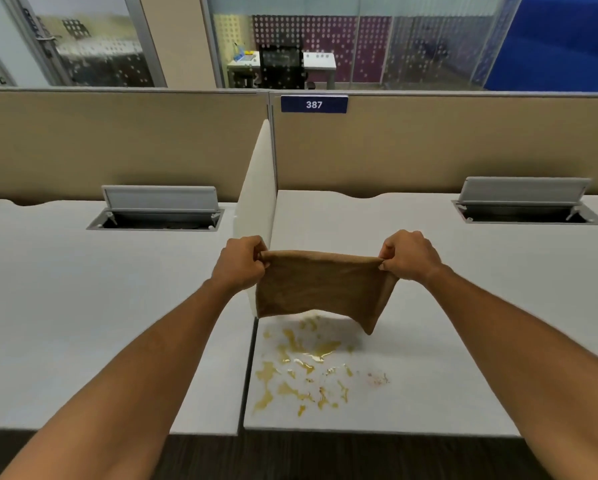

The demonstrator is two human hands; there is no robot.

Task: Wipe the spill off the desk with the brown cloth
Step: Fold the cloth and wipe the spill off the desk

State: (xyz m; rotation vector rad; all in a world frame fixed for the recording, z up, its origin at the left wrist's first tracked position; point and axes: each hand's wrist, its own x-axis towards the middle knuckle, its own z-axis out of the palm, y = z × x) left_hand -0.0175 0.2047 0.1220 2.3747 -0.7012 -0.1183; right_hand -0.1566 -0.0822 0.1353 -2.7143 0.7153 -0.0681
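The brown cloth [320,287] hangs stretched in the air between both hands, above the white desk [439,344]. My left hand [238,263] pinches its upper left corner and my right hand [408,256] pinches its upper right corner. Below the cloth's lower edge a yellowish spill [302,368] lies in scattered puddles and streaks near the desk's front left corner, with a small reddish smear [377,379] to its right. The cloth hides the far end of the spill.
A white divider panel [259,202] stands between this desk and the neighbouring desk [82,306] on the left. Each desk has an open grey cable hatch [526,202] at the back. A beige partition [429,143] with a "387" label closes the far side.
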